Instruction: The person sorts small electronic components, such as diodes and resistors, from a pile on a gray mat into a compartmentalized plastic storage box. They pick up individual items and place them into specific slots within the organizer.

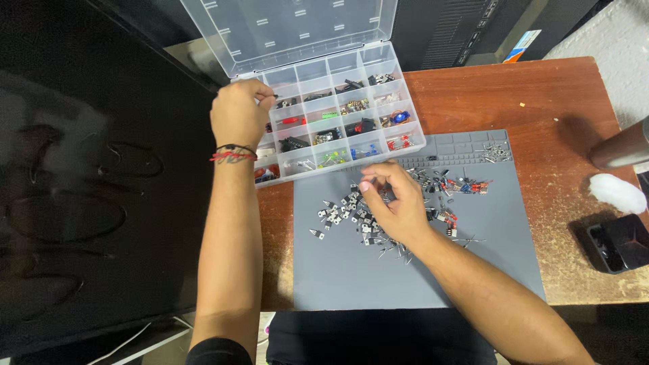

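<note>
- Reaching over the clear organizer box (338,115) at the counter's (541,101) far-left corner, your left hand (240,111) pinches something too small to tell.
- Your right hand (399,203) pinches fingertips narrow over the loose components (351,216) on the grey mat (493,250).

A reddish-brown wooden table (541,94) stands beside a dark glossy surface (81,169)

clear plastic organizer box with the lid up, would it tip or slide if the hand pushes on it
The organizer box probably slides rather than tips: it sits low and flat on the wooden table. Its raised lid may make it back-heavy, so a push there could rock it. It looks light, holding only small parts, and the left hand over its compartments likely steadies it.
</note>
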